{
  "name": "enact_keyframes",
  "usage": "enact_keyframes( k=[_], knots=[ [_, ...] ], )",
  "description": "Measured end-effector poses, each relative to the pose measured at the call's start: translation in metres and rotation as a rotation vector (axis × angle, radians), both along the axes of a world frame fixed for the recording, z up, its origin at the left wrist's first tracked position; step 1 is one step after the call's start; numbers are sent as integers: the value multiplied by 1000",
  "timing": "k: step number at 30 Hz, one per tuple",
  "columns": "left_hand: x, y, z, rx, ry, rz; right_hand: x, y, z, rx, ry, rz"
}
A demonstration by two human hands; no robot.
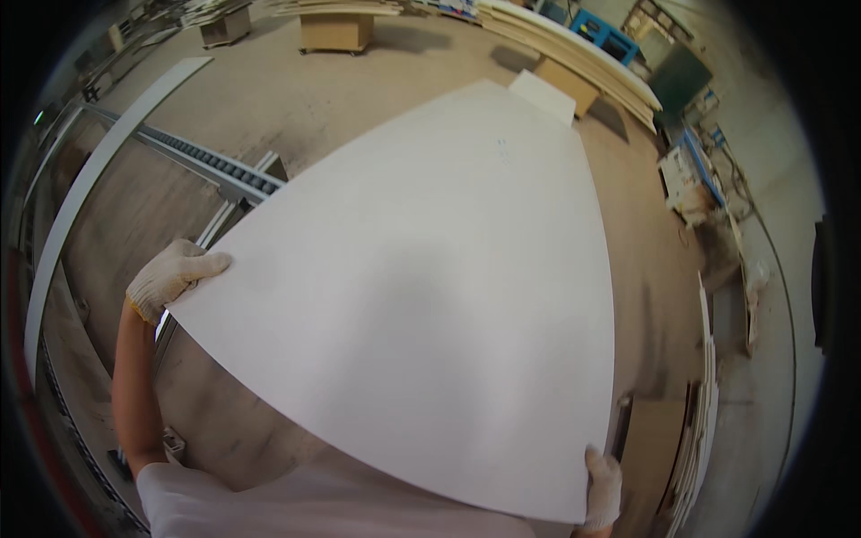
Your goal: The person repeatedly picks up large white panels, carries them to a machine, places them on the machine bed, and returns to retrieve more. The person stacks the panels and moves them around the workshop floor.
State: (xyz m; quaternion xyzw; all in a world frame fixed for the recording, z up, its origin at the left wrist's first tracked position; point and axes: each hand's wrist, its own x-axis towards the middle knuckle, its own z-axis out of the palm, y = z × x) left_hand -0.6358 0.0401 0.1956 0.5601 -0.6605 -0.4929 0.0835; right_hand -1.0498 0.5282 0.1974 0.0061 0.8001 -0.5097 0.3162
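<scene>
A large white board (430, 296) spans the middle of the head view, its near edge close to my body. My left hand (175, 276), in a pale knitted glove, grips the board's near left corner with the thumb on top. At the near right corner, my gloved right hand (604, 489) holds the right edge, thumb against the upper face. The fingers of both hands are mostly hidden under or behind the board. A soft shadow lies across the board's middle.
To the left is a roller conveyor (211, 161) with a long white strip (108, 152) across it. Stacked panels (583, 54) stand at the far right, a brown block on a wheeled base (336, 33) farther back. More panels (704, 403) lean along the right wall.
</scene>
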Motion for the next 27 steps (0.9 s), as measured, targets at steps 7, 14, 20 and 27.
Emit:
enact_keyframes(
  k=[7,14,20,27],
  knots=[
    [75,19,-73,211,668,452,65,8,-47,-32,-29,7],
    [85,128,-127,-45,1162,1057,81,14,-72,-7,-117,87],
    [-42,292,-129,254,920,879,51,27,-78,-130,-370,296],
    [-152,415,-83,228,992,818,-42,-29,-143,-593,-478,344]
  ],
)
